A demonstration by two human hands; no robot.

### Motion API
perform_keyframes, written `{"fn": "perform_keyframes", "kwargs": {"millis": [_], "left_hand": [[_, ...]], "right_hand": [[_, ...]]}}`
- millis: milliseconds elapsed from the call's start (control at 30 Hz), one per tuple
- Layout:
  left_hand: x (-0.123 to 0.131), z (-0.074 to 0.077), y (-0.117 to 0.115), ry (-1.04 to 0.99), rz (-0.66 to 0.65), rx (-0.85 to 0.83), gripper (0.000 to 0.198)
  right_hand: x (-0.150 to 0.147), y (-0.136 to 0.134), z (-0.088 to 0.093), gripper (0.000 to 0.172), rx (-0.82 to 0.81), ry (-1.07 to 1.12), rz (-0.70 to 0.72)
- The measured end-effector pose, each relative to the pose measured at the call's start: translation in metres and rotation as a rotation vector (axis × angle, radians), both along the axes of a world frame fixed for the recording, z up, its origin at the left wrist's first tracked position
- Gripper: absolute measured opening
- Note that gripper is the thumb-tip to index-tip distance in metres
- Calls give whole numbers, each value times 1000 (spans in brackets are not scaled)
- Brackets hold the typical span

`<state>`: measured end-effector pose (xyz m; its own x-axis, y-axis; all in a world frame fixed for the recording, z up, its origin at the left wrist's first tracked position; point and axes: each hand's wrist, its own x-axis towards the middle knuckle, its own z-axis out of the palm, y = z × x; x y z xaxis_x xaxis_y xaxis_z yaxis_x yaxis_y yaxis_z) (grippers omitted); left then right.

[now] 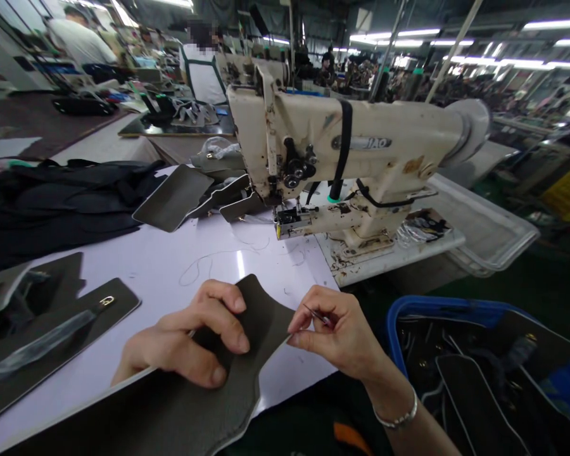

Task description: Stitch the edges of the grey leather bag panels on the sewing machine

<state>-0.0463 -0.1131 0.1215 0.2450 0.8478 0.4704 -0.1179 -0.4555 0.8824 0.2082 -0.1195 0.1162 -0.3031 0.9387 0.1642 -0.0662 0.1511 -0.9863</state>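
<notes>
A dark grey-brown panel with pale edging [261,316] slants across the front of the white tabletop. My left hand [194,342] lies over it, thumb and fingers bent and pressing on its surface. At the panel's right edge, my right hand [332,329] pinches thumb and forefinger together; whether a thread is between them is too small to tell. Tucked in that same hand is a small pointed tool [316,313] with a dark tip and a pinkish part, mostly hidden by the fingers. Beyond both hands stands a cream sewing machine [361,136], its needle area above a narrow arm.
Similar panels with gold-coloured fittings [76,329] lie at left, with more panels [175,196] beside the machine. Black fabric [61,202] is piled at far left. A blue bin [394,316] of panels stands at right, below a clear plastic tub [498,221]. Co-workers [78,41] are behind.
</notes>
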Motion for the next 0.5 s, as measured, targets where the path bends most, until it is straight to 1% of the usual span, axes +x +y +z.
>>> {"fn": "perform_keyframes", "kwargs": {"millis": [33, 67, 100, 167, 267, 300, 333, 400, 500], "left_hand": [[-1, 6, 0, 142, -130, 217, 26], [-2, 11, 0, 253, -222, 388, 24], [-3, 15, 0, 301, -258, 472, 23], [-4, 20, 0, 315, -237, 509, 17], [-4, 23, -4, 340, -215, 524, 9], [-4, 22, -6, 342, -215, 527, 10], [-3, 22, -7, 339, -212, 527, 10], [-1, 20, -11, 321, -194, 526, 15], [2, 18, -12, 297, -140, 515, 17]], "right_hand": [[1, -2, 1, 18, 32, 8, -9], [3, -4, 1, 23, 49, 24, -15], [4, -5, 2, 25, 44, 41, -19], [10, -7, 3, 20, -4, 54, 4], [20, -8, 8, 34, -34, -14, 119], [23, -8, 10, 32, -19, -45, 155], [26, -8, 12, 25, -6, -71, 184], [30, -9, 18, 16, 15, -98, 210], [32, -11, 25, 15, 66, -132, 207]]}}
